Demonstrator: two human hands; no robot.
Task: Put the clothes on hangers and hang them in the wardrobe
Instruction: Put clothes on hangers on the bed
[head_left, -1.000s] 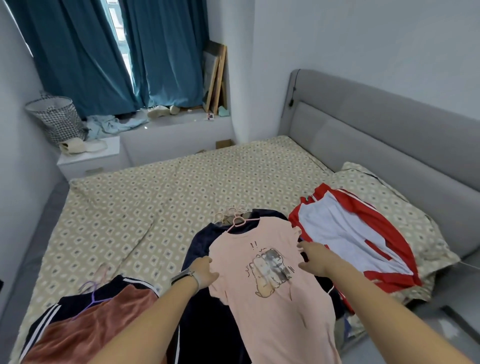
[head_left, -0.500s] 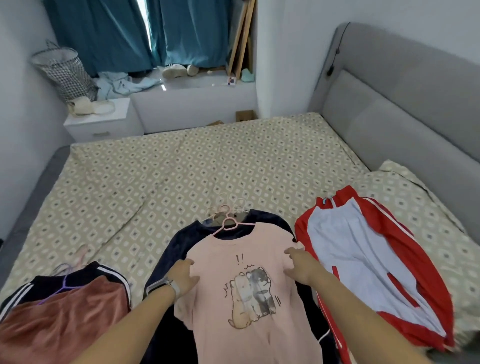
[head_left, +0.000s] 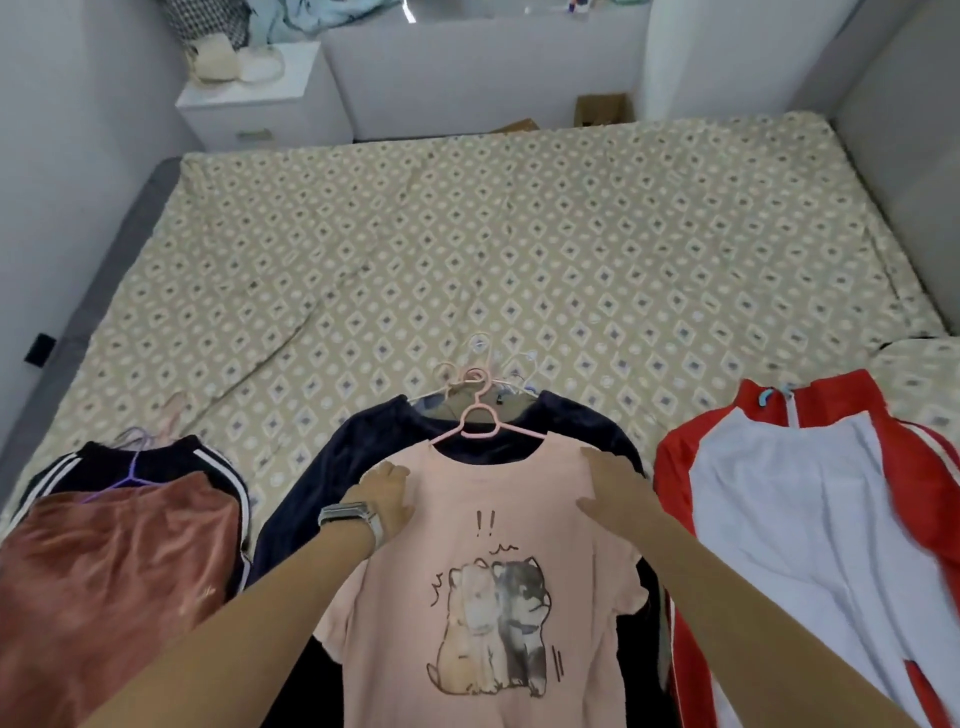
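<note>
A pink T-shirt (head_left: 483, 597) with a cartoon print lies flat on the bed on a pink hanger (head_left: 480, 423). It rests on top of a dark navy garment (head_left: 332, 462), which covers several more hangers (head_left: 478, 371). My left hand (head_left: 384, 499), with a watch on the wrist, rests on the shirt's left shoulder, fingers flat. On the shirt's right shoulder, my right hand (head_left: 613, 493) lies with its fingers spread. No wardrobe is in view.
A rust velvet garment (head_left: 119, 571) on a purple hanger (head_left: 132, 475) lies over a striped dark piece at the left. A red and white jacket (head_left: 810, 519) lies at the right. The patterned bed sheet (head_left: 467, 249) stretches to a white nightstand (head_left: 260, 98).
The view has tilted down and closer to the bed. Both hands have slid up the pink shirt toward its shoulders; the shirt lies flatter.
</note>
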